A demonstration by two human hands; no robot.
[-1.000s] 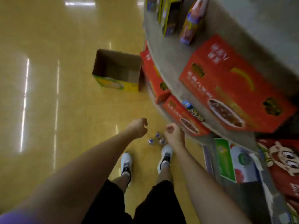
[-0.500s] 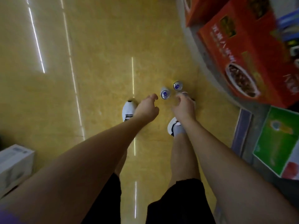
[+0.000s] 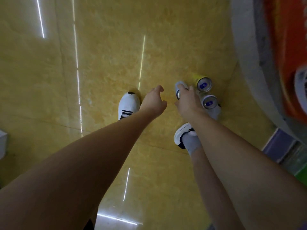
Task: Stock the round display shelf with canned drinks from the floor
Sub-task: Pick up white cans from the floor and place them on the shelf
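Three drink cans stand close together on the yellow floor by my right foot. My right hand [image 3: 187, 100] is wrapped over the top of the leftmost can [image 3: 179, 92], which is mostly hidden by my fingers. A yellow can [image 3: 203, 84] and a pale can [image 3: 209, 102] stand upright just right of that hand, their silver tops facing me. My left hand [image 3: 153, 102] hovers a little left of the cans, fingers curled apart and holding nothing. The round display shelf's grey base [image 3: 249, 52] curves down the right side.
Red boxes [image 3: 289, 52] sit on the shelf's lowest tier at the right edge. My two white shoes [image 3: 128, 105] stand on the floor, the right one just below the cans. A white box [image 3: 2, 143] shows at the far left edge.
I have bent lower and the cans look larger. My right hand has closed over the leftmost can. My left hand has opened and stays beside the cans.
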